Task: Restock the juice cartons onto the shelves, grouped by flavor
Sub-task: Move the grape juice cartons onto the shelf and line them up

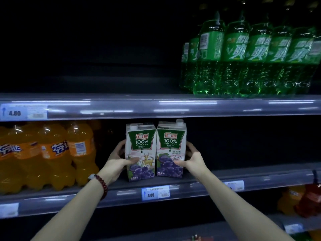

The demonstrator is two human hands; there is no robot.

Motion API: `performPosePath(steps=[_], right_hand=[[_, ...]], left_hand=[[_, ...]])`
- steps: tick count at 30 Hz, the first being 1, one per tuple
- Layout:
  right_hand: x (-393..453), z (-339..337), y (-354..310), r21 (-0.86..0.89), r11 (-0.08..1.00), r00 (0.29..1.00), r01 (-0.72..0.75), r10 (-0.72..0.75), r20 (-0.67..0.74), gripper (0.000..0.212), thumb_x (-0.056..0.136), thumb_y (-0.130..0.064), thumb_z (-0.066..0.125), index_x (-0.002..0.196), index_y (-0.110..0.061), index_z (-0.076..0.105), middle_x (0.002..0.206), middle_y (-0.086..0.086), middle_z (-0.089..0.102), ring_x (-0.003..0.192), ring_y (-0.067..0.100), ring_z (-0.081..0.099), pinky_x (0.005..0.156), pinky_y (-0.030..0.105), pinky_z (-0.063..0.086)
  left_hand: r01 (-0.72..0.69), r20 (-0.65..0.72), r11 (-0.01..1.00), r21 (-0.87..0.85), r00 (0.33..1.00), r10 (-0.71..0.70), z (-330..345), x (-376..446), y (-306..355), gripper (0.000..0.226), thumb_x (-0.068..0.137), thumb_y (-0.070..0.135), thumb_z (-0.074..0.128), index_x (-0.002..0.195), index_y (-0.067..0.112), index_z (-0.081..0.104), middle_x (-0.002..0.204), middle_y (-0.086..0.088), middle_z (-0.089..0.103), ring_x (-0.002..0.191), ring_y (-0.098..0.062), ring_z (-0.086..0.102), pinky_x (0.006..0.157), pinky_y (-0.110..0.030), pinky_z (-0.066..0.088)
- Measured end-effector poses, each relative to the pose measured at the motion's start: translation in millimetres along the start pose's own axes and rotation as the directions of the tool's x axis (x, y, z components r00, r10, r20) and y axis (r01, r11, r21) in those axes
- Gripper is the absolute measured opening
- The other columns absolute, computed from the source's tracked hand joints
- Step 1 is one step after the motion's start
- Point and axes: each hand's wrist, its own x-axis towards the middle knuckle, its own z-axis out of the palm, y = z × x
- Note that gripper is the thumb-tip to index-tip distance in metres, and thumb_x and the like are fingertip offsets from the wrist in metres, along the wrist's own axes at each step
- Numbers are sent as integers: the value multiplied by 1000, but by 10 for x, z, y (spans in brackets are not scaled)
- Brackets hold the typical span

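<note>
At centre frame I have two grape juice cartons [155, 150] standing touching on the middle shelf [225, 178]. My left hand [116, 158] and right hand [192, 158] clasp their outer sides, fingers [190, 146] curled round. They look full, heavy, stiff-walled; I'd grip low on the flat sides.

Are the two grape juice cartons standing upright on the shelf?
Yes. Both grape juice cartons stand upright, caps on top, bases on the middle shelf, side by side.
</note>
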Motion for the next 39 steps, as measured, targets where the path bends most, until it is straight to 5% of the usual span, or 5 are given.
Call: performPosePath(steps=[18, 23, 28, 33, 39], right_hand=[[-63, -56, 7, 50, 978, 965, -202, 190, 181, 86, 74, 7, 75, 144, -22, 35, 101, 0, 76, 95, 20, 72, 70, 30, 59], [-188, 26, -34, -69, 974, 963, -218, 226, 145, 72, 83, -5, 71, 143, -17, 34, 121, 9, 66, 110, 25, 64, 96, 46, 52], [-390, 242, -307, -431, 866, 965, -253, 256, -53, 41, 89, -20, 66, 126, -17, 47, 116, 4, 64, 94, 14, 61, 72, 18, 50], [-589, 435, -698, -584, 715, 921, -384, 341, -189, 24, 88, -16, 66, 73, -12, 48, 75, 2, 54, 59, 12, 48, 49, 21, 40], [-893, 591, -1301, -657, 702, 955, -274, 282, -96, 20, 89, -23, 64, 95, -4, 67, 98, 11, 66, 82, 22, 62, 75, 33, 53]], left_hand=[[197, 73, 980, -30, 978, -194, -102, -231, 22, 95, 56, -8, 78, 138, 27, 44, 102, -2, 75, 94, -26, 72, 68, -38, 60], [185, 15, 976, 112, 982, -188, -53, -305, 66, 88, 73, -7, 74, 144, 26, 36, 116, -5, 66, 95, -21, 72, 71, -35, 60], [181, -136, 755, 630, 983, -123, 149, -538, 296, 62, 81, 19, 74, 136, 17, 45, 105, 6, 67, 79, 1, 64, 53, -11, 49], [228, -218, 567, 791, 972, -86, 342, -781, 612, 38, 84, 24, 72, 116, 8, 61, 117, -10, 67, 103, -21, 65, 88, -34, 55], [114, -125, 475, 873, 992, -8, 326, -1047, 1082, 22, 87, 22, 69, 105, 10, 67, 108, -9, 69, 93, -19, 65, 77, -26, 54]])
